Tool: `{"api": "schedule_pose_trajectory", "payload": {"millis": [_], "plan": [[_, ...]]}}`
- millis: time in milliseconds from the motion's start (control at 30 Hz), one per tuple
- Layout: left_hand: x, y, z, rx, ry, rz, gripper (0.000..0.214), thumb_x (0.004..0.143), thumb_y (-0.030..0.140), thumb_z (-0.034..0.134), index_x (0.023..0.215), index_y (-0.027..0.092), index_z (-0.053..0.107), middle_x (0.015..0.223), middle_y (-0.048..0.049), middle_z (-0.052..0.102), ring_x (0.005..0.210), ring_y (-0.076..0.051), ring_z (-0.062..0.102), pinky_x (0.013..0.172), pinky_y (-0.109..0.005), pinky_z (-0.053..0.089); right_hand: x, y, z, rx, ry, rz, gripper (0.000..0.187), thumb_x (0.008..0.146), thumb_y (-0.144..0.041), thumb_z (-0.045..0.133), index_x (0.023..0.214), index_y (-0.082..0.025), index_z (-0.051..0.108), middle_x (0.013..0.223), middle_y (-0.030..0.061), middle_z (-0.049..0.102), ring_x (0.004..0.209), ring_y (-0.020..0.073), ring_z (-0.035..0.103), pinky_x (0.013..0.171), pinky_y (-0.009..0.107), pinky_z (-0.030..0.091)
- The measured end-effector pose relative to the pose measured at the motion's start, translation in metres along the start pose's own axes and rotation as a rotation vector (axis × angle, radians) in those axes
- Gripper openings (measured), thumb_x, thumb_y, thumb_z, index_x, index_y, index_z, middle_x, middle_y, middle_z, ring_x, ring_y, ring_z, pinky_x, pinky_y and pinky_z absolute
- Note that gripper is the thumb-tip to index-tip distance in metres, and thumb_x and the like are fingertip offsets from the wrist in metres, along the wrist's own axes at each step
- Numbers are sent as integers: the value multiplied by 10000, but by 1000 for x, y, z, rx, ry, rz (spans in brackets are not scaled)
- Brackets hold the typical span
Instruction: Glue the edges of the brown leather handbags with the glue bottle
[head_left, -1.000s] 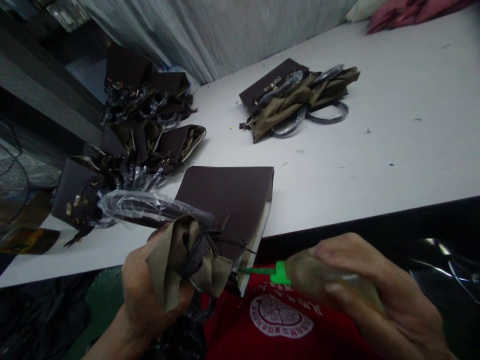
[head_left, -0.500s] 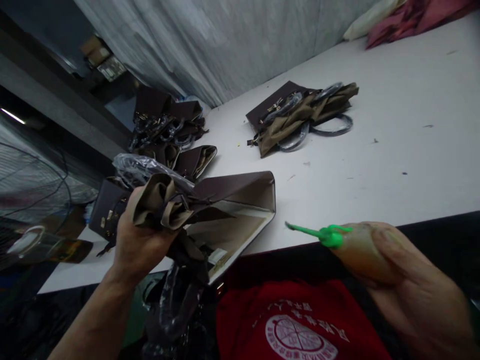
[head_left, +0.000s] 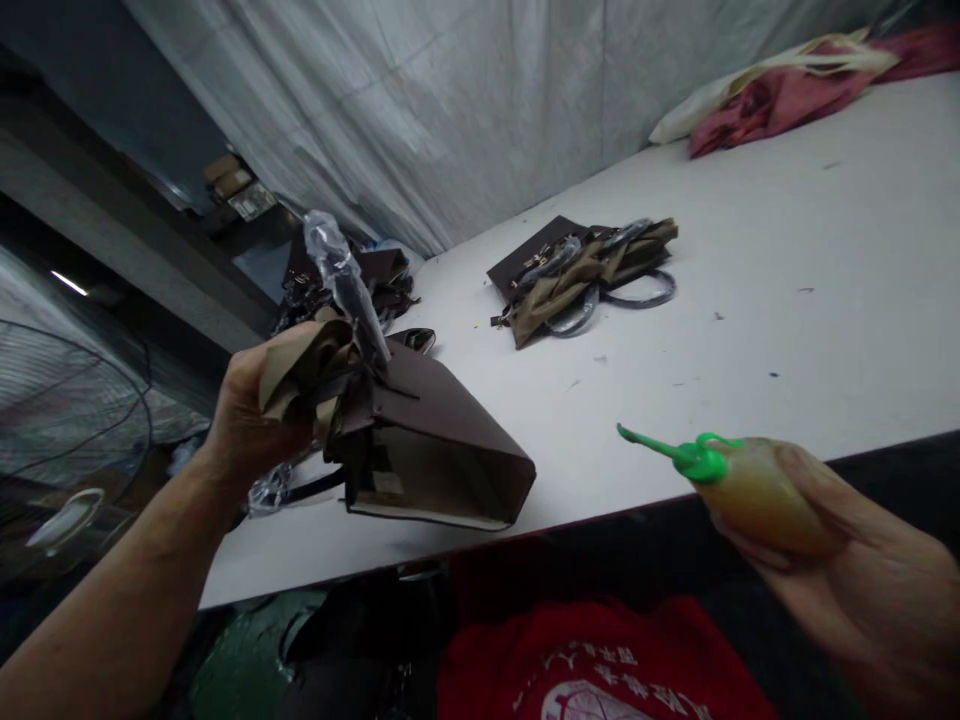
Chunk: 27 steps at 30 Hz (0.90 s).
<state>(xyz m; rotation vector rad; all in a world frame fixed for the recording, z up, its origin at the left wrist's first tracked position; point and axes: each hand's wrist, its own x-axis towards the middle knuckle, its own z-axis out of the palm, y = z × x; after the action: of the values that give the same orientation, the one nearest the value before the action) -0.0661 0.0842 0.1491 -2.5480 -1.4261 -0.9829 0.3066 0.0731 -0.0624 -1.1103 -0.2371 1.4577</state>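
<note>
My left hand (head_left: 262, 400) is closed on the bunched tan lining of a dark brown handbag (head_left: 457, 420). The bag is tilted above the table's near edge, its open side toward me, and a plastic-wrapped handle (head_left: 341, 270) sticks up from it. In my right hand (head_left: 825, 540) is a squeeze bottle (head_left: 772, 500) of amber liquid with a green cap. Its thin green nozzle points left toward the bag, apart from it.
Another brown handbag (head_left: 585, 275) with wrapped handles lies mid-table. Several more bags (head_left: 382, 275) are piled at the far left. Pink cloth (head_left: 780, 105) lies at the back right of the white table (head_left: 840, 300). A grey curtain (head_left: 480, 100) hangs behind.
The held handbag has turned, its opening now facing me and lower, with the wrapped handle upright. The bottle has shifted slightly right in view. The camera view has shifted as well.
</note>
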Motion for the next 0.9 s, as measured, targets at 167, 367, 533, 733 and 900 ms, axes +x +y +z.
{"api": "schedule_pose_trajectory", "payload": {"millis": [167,367,533,733,900], "plan": [[31,22,-4,148,-245,469,162,963,336,524,977,207,621,968,-46,700,838,-185,615,797,-369,492,7,-18,21,72,-108,-35,201,759,-367,709,937,-281,750,1012,29,730,850,177,703,624,202,636],[20,36,23,414,-523,891,161,963,149,493,988,158,651,1035,-75,721,716,-172,540,668,-344,454,14,-43,52,132,-388,2,290,779,-342,675,1019,-190,732,1214,149,696,786,191,709,550,209,598],[10,36,31,461,-513,1057,179,930,161,517,884,178,689,1039,-40,700,752,-186,523,687,-394,471,18,-68,81,155,-667,79,279,879,-319,566,1046,-140,701,1227,195,684,699,156,706,540,191,581],[19,50,33,426,-542,1166,169,895,212,533,857,205,698,976,-44,653,755,-193,483,600,-398,468,46,-102,112,1,-1047,104,370,989,-342,413,1188,-96,603,1145,255,693,604,151,701,404,147,515],[27,66,39,388,-612,1261,85,797,199,640,720,219,669,894,-18,601,759,-179,458,611,-375,510,68,-118,130,-311,-1340,239,487,950,-402,456,1359,-136,449,1128,237,687,394,101,595,251,122,361]]}}
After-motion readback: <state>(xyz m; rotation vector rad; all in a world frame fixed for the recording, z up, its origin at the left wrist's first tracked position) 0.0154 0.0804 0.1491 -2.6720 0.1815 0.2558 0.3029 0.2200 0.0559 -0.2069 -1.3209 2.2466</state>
